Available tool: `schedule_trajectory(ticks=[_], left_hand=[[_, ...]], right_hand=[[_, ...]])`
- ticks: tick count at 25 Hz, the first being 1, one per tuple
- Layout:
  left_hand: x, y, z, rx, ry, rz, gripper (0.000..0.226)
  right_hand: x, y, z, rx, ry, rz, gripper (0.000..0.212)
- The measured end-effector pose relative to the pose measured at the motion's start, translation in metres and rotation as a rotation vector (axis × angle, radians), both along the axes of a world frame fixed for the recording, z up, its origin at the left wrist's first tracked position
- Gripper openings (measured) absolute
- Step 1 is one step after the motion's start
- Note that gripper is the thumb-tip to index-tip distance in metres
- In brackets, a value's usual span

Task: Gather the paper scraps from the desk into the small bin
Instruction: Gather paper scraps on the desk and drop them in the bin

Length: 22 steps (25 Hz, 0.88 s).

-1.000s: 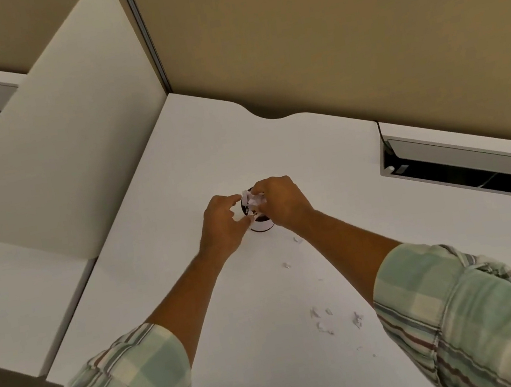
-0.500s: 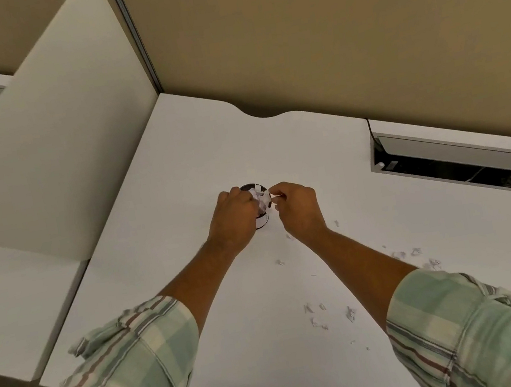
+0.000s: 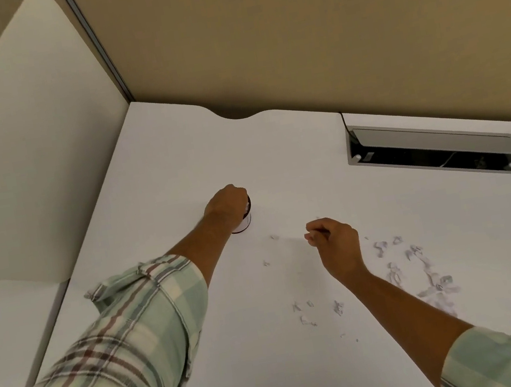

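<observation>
Our left hand (image 3: pixel 228 209) curls over the small bin (image 3: pixel 245 221) in the middle of the counter (image 3: pixel 252 327); our right hand (image 3: pixel 335 241), fingers curled on we cannot tell what, is nearer the paper scraps (image 3: pixel 427 270), strewn toward the counter's right edge

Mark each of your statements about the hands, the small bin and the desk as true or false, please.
1. The left hand holds the small bin. True.
2. The right hand touches the small bin. False: it is apart from it, to its right.
3. No paper scraps lie on the desk. False: many lie there, mostly right of the right hand.
4. The cable hatch in the desk is open. True.
</observation>
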State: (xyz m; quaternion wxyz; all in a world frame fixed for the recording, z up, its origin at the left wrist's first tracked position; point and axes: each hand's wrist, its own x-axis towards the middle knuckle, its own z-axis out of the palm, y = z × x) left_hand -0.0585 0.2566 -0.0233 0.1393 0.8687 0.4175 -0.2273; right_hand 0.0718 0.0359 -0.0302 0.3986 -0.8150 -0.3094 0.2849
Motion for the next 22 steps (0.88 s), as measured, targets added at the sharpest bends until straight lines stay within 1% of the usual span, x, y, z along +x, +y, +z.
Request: schedule_trajectory(ticks=[2, 5, 8, 11, 13, 16, 18, 19, 22], left_hand=[[-0.002, 0.001, 0.0, 0.004, -0.004, -0.007, 0.031], [-0.005, 0.004, 0.013, -0.008, -0.041, 0.015, 0.022], [-0.013, 0.008, 0.028, 0.043, -0.06, 0.025, 0.014], [-0.023, 0.009, 0.039, 0.051, -0.165, 0.093, 0.012], [-0.028, 0.006, 0.043, 0.038, -0.266, 0.144, 0.003], [-0.033, -0.001, 0.044, 0.056, -0.459, 0.273, 0.018], [-0.039, -0.009, 0.041, 0.083, -0.604, 0.346, 0.02], [-0.041, -0.013, 0.039, 0.085, -0.654, 0.378, 0.02], [-0.048, -0.022, 0.033, 0.09, -0.717, 0.419, 0.028]], right_hand=[[0.004, -0.017, -0.005, -0.022, 0.007, -0.007, 0.042], [0.007, -0.035, -0.011, -0.046, 0.006, 0.01, 0.041], [0.009, -0.048, -0.015, -0.053, -0.008, 0.035, 0.043], [0.012, -0.059, -0.018, -0.064, -0.048, 0.07, 0.037], [0.013, -0.065, -0.017, -0.074, -0.05, 0.08, 0.031], [0.017, -0.072, -0.015, -0.094, -0.048, 0.082, 0.025], [0.022, -0.081, -0.013, -0.106, -0.08, 0.077, 0.019], [0.025, -0.087, -0.013, -0.11, -0.086, 0.067, 0.018], [0.036, -0.106, -0.012, -0.136, -0.094, 0.034, 0.017]])
